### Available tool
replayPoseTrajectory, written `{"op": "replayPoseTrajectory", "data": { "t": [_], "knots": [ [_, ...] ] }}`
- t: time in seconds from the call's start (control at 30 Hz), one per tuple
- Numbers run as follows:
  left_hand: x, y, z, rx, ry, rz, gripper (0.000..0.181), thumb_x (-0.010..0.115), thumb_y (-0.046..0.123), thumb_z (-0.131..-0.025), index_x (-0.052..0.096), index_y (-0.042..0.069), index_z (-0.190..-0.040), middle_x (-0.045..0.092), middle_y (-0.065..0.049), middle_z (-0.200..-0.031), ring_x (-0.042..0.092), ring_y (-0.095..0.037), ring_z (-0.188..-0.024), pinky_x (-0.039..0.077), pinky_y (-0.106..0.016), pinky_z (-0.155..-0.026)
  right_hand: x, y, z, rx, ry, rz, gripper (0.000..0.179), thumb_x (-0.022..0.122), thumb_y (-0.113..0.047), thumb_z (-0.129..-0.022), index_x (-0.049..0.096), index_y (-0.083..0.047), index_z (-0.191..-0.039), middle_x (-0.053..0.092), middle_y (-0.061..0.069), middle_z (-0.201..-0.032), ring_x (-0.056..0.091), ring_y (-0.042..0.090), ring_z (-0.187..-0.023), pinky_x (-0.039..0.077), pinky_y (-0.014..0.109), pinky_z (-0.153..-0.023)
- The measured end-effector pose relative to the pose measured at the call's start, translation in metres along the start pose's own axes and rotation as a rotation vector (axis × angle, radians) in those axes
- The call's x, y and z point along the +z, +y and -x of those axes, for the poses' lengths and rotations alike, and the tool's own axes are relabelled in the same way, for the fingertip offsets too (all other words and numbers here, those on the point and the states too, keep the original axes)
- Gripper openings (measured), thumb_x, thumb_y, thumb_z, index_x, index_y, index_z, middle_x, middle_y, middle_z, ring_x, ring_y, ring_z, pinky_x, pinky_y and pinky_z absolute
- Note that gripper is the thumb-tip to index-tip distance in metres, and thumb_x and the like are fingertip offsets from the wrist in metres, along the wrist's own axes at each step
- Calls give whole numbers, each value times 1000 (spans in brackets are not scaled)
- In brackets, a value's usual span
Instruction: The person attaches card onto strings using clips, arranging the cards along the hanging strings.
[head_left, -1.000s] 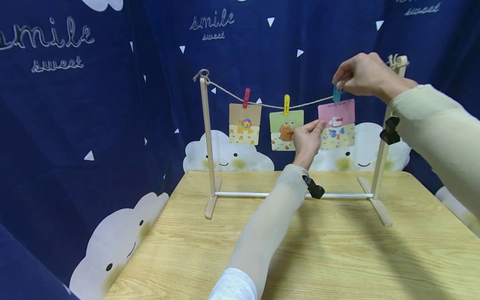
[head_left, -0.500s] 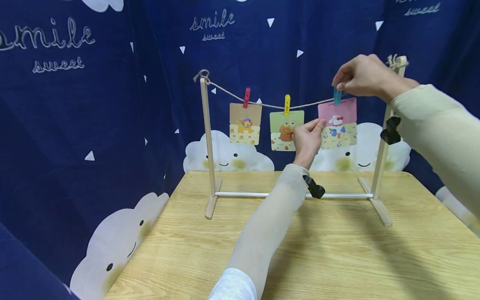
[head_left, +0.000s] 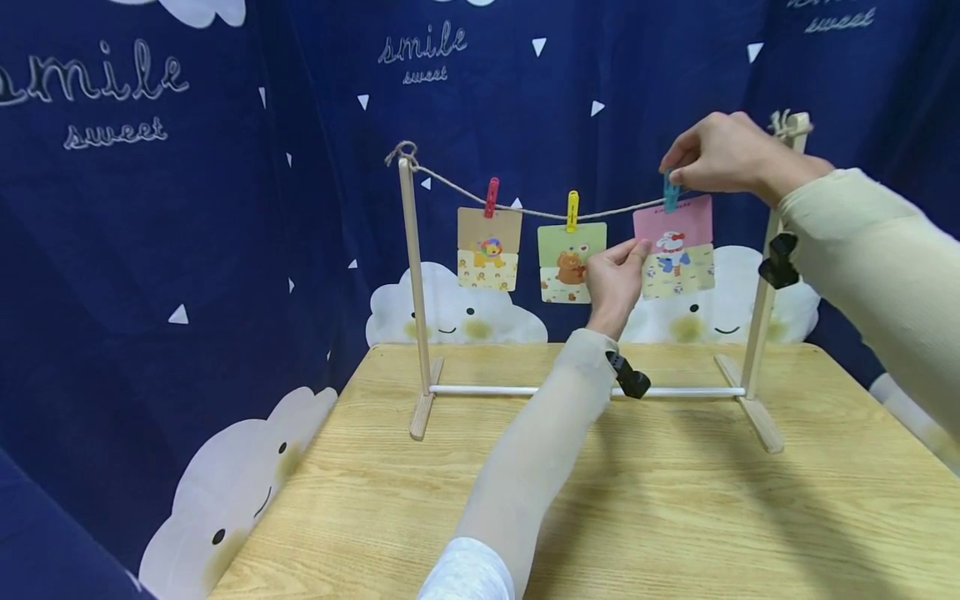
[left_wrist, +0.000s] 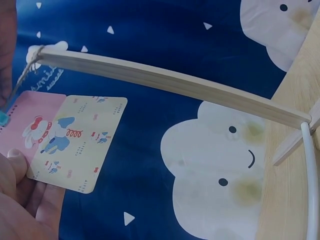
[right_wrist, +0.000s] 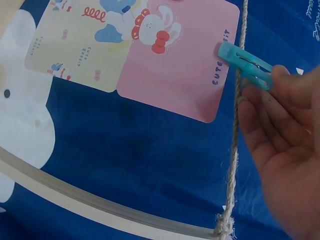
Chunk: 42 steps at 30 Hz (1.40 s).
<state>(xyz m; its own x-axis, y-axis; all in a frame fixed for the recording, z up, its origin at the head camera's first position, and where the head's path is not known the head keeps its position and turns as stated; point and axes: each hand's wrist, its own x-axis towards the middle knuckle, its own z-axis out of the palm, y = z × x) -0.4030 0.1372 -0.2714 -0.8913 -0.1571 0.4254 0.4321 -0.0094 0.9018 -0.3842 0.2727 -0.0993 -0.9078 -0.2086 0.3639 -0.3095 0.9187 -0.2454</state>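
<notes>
My left hand (head_left: 617,279) pinches the left edge of a pink and cream rabbit card (head_left: 696,221) between thumb and fingers. At that card's top edge, my right hand (head_left: 723,154) holds a blue clothespin (head_left: 671,193) by its upper end. In the right wrist view the clothespin (right_wrist: 242,60) reaches across the twine (right_wrist: 232,170), with its tip over the card's printed top edge (right_wrist: 222,65). The left wrist view shows my left thumb (left_wrist: 17,162) on the card's face and fingers behind it.
A yellow clothespin (head_left: 572,211) holds a green bear card (head_left: 555,242) on the twine, and a red one (head_left: 491,197) holds a tan lion card (head_left: 472,223). Wooden posts (head_left: 416,267) joined by a white rod (head_left: 480,390) stand on the wooden table (head_left: 360,500) before a blue curtain (head_left: 225,250).
The blue clothespin has come down a little over the rabbit card's top edge, and the card has shifted slightly up and right. Both hands keep nearly the same places.
</notes>
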Motion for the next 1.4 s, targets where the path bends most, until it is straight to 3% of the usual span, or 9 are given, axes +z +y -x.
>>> {"op": "replayPoseTrajectory", "data": {
  "t": [0.43, 0.8, 1.1, 1.4],
  "knots": [
    [-3, -1, -1, 42, -12, 53, 17, 79, 30, -94, 84, 15, -96, 79, 10, -84, 66, 5, -73, 52, -17, -65, -1, -4, -2, 15, -18, -2, 45, 63, -30, -98, 67, 2, -130, 68, 28, -126, 59, 43, -116, 41, 67, -105],
    [-11, -5, 4, -1, -62, 70, 21, 80, 34, -93, 84, 16, -101, 79, 10, -86, 69, 2, -77, 55, -19, -66, 1, -3, -3, 24, -33, -17, 50, 61, -33, -99, 64, 3, -134, 65, 30, -130, 57, 45, -117, 40, 68, -105],
    [-21, -17, 11, -14, -89, 33, 20, 80, 29, -92, 83, 12, -102, 79, 5, -85, 70, 0, -73, 56, -19, -66, 3, -6, -6, 23, -37, -31, 52, 60, -33, -100, 62, 3, -137, 63, 31, -132, 55, 46, -119, 39, 69, -106],
    [-29, -31, 20, 23, -178, -13, 17, 78, 24, -94, 82, 10, -104, 79, 4, -85, 72, 1, -72, 56, -18, -70, 4, -4, -6, 58, -41, -51, 56, 60, -35, -100, 58, 2, -142, 59, 32, -138, 49, 49, -124, 37, 71, -108]
  ]
}}
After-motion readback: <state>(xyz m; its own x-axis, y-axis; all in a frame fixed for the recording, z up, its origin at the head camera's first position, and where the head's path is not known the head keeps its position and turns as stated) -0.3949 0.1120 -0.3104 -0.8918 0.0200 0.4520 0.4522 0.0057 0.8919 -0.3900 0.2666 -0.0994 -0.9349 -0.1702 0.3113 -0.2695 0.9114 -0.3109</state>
